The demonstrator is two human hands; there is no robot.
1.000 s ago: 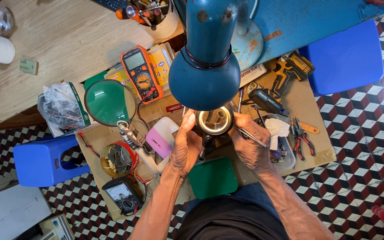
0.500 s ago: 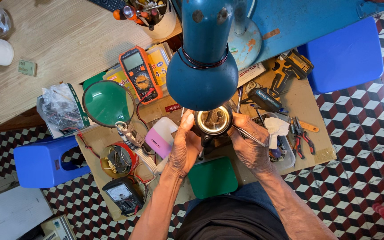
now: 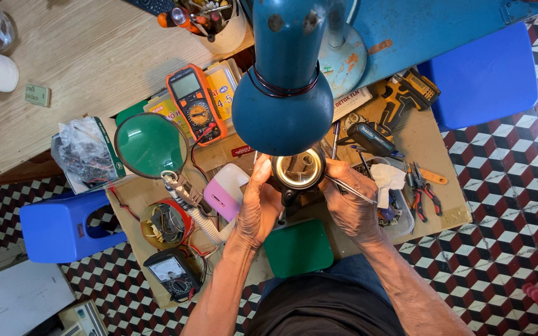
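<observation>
A small round metal part (image 3: 299, 169) is sitting at the desk's (image 3: 434, 146) centre under a blue lamp (image 3: 283, 106). My left hand (image 3: 258, 205) is gripping it at 7 o'clock; my right hand (image 3: 353, 202), at 4 o'clock, is pinching thin tweezers (image 3: 347, 188) toward it.

I see the round part (image 3: 299, 169) on the bench (image 3: 434, 146) between my hands, left hand (image 3: 258, 208) and right hand (image 3: 351, 202), under the lamp head (image 3: 283, 118). The magnifier (image 3: 151, 144) lies left, a multimeter (image 3: 195, 111) beyond it. Pliers (image 3: 420, 190) lie right; a pad (image 3: 298, 247) sits nearer me.
</observation>
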